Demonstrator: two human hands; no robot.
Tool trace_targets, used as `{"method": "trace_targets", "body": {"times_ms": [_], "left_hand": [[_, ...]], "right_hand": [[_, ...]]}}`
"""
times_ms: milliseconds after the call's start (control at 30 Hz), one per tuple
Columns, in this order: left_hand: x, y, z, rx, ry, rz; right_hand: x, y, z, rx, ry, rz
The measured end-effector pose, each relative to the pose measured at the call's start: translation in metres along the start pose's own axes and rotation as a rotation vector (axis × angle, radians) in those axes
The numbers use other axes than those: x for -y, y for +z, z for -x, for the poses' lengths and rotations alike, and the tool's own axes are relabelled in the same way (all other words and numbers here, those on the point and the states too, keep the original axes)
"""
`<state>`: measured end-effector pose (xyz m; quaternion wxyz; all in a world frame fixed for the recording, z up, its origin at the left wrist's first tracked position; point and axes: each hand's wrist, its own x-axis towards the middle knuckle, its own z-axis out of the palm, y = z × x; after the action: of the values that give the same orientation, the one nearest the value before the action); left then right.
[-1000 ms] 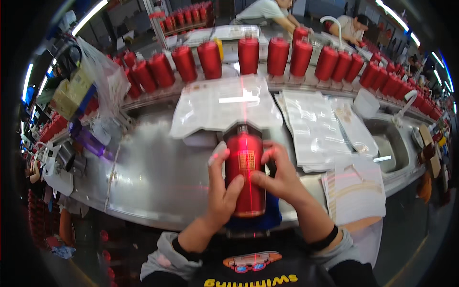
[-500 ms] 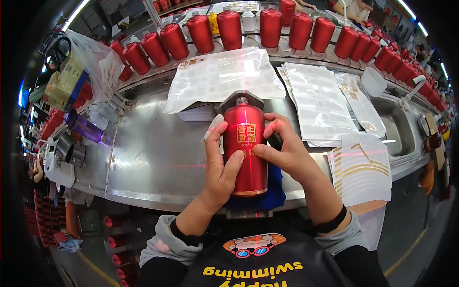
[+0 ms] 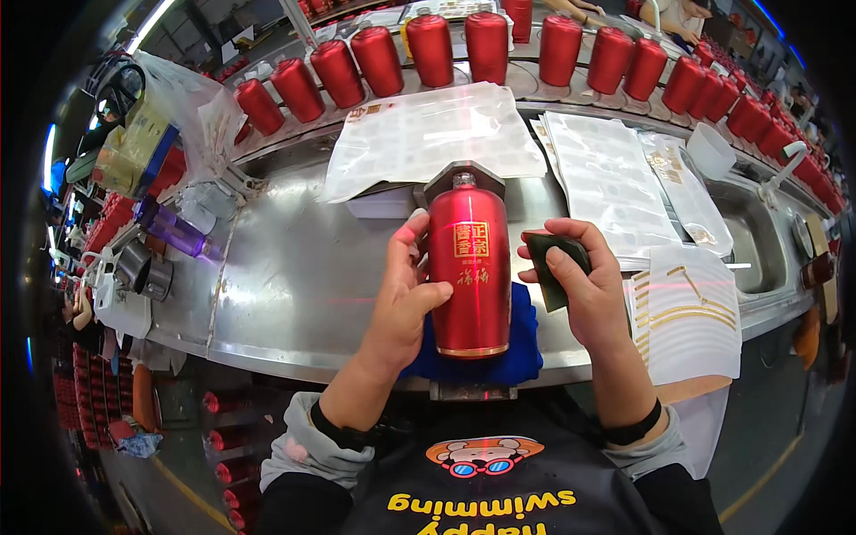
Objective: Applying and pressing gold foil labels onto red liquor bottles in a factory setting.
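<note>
A red bottle [image 3: 471, 316] with gold characters on its front lies with its neck in a dark angled holder [image 3: 496, 185] and its base toward me. My left hand [image 3: 399, 299] grips its left side, thumb across the front and fingers along the edge. To the right of the bottle, my right hand [image 3: 584, 281] holds a flat dark green scraper [image 3: 554, 296] between thumb and fingers, apart from the bottle. Beneath the bottle's lower end is a folded blue cloth [image 3: 527, 343]. What the left fingers do behind the bottle is hidden.
Clear-filmed sticker sheets [image 3: 437, 143] lie beyond the bottle, and another stack [image 3: 602, 192] lies right, beside a sheet with gold strips [image 3: 687, 316]. Red bottles [image 3: 486, 49] line a conveyor at the back. A sink [image 3: 758, 241] is at right, a purple bottle [image 3: 174, 230] at left.
My right hand has left the bottle's front and moved right; the green scraper now shows in it. My left hand stays on the bottle, and the characters below the gold square are uncovered.
</note>
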<state>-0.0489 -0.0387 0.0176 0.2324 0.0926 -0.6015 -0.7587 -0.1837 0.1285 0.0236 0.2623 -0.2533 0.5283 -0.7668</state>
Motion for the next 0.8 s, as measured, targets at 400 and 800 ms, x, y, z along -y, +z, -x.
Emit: {"method": "trace_targets", "body": {"times_ms": [400,800], "left_hand": [[-0.001,0.003,-0.009,-0.01,-0.011,-0.156],[-0.026,-0.01,-0.027,0.255,0.547,-0.956]], "right_hand": [[-0.001,-0.001,0.005,0.021,0.007,-0.022],[-0.003,-0.008,0.005,0.066,-0.222,0.294]]}}
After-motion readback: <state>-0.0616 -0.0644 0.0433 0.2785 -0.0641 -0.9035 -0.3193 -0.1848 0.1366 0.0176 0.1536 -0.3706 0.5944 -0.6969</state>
